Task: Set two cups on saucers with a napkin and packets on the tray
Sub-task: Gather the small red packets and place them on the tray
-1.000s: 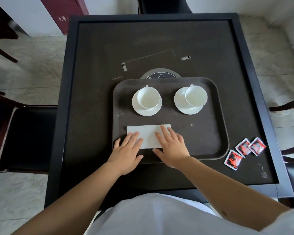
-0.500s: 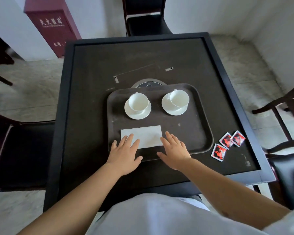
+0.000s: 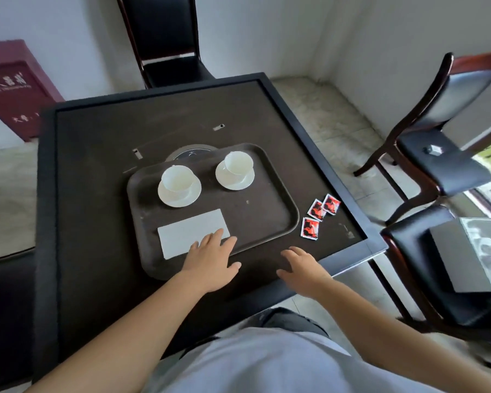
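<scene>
Off the napkin now, the right hand hovers open over the table near the packets; the left hand, flat and empty, touches the napkin's corner on the tray.

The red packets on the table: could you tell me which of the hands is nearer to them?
Right. The right hand hovers just below the red packets, off the tray. The left hand rests on the napkin, farther away.

The left hand rests flat on the napkin's corner on the tray; three red packets lie on the surface at the tray's three o'clock.
</scene>
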`<state>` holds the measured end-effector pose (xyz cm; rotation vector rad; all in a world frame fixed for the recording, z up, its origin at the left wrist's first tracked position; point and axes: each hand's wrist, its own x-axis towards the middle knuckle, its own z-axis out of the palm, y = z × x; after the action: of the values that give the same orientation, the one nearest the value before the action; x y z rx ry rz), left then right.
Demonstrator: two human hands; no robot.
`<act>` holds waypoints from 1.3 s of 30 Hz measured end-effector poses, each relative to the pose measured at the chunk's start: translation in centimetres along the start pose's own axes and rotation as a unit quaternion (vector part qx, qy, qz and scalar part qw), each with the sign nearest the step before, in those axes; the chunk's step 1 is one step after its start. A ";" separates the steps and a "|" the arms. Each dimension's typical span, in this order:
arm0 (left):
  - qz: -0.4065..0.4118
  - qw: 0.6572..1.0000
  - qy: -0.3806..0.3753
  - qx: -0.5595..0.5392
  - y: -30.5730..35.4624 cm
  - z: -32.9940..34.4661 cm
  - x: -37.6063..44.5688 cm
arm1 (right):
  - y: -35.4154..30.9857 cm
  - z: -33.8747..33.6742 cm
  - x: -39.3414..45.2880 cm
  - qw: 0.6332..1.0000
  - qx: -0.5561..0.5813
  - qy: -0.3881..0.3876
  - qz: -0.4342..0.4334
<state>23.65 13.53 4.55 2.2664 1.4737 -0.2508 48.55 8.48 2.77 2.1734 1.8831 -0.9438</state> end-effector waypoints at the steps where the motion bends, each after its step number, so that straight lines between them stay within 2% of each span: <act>1: 0.006 1.000 -0.001 -0.002 0.8 0.0 0.4 | 0.9 -0.4 -0.1 1.000 0.002 0.005 0.007; 8: 0.018 1.000 -0.001 0.019 6.4 0.8 4.5 | 7.4 -2.8 1.4 1.000 0.012 -0.017 0.014; 15: 0.008 1.000 -0.022 0.010 13.9 3.2 9.8 | 13.1 -5.1 4.7 0.996 -0.021 -0.056 -0.064; 19: -0.006 1.000 0.000 -0.006 17.1 4.1 11.9 | 15.4 -6.3 6.4 0.990 -0.048 -0.061 -0.117; 24: -0.031 0.999 0.000 -0.024 19.0 4.3 12.7 | 16.3 -7.2 8.2 0.981 -0.067 -0.084 -0.162; 28: 0.025 0.999 0.029 0.025 19.9 4.1 12.9 | 16.2 -7.3 9.0 0.982 -0.040 -0.087 -0.162; 33: -0.037 0.997 -0.073 -0.010 20.6 4.3 13.6 | 16.0 -7.5 10.1 0.988 0.004 -0.065 -0.141; 39: -0.056 0.995 -0.085 -0.004 20.8 4.9 13.2 | 14.6 -7.7 12.0 0.993 0.015 -0.067 -0.100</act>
<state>48.37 15.06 0.47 2.1017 1.5105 -0.4587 65.34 19.14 -1.71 1.9079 2.0617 -1.1296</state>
